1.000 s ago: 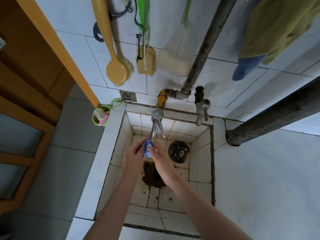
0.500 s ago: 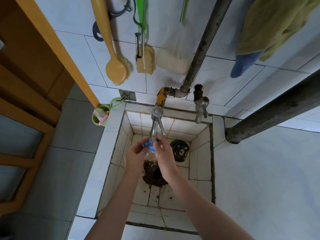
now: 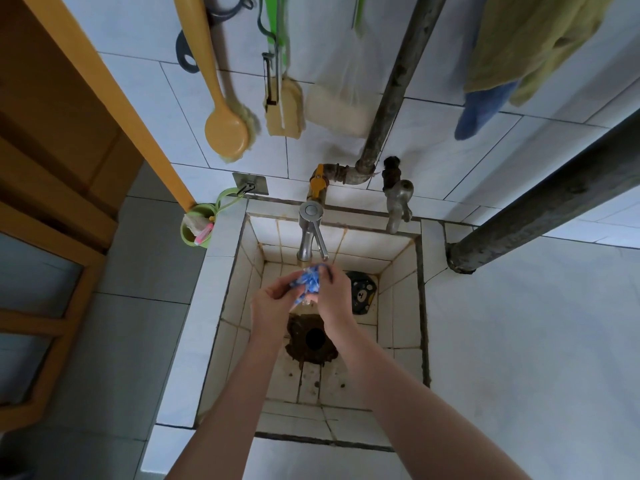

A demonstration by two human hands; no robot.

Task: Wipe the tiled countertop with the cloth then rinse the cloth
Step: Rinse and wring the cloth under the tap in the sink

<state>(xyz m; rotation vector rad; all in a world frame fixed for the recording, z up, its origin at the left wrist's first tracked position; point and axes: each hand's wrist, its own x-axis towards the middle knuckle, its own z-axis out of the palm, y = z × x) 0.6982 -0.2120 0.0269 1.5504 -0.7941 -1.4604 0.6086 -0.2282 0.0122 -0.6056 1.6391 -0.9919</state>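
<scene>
A small blue-and-white cloth (image 3: 307,280) is bunched up between both my hands, just under the spout of the steel tap (image 3: 309,233) over the tiled sink (image 3: 403,306). My left hand (image 3: 272,301) grips its left side with curled fingers. My right hand (image 3: 334,294) pinches its right side from above. The tiled countertop (image 3: 533,341) spreads out to the right of the sink. Water flow is too faint to tell.
A dark drain hole (image 3: 313,337) lies below my hands, a black strainer (image 3: 360,292) beside it. An old tap (image 3: 398,202) and pipes (image 3: 401,81) stand behind. Brushes (image 3: 227,133), a sponge (image 3: 284,109) and towels (image 3: 519,46) hang on the wall. A green cup (image 3: 197,226) hangs at the left.
Both hands with the cloth have risen slightly toward the tap spout and worked the cloth between them; the cloth is now more bunched.
</scene>
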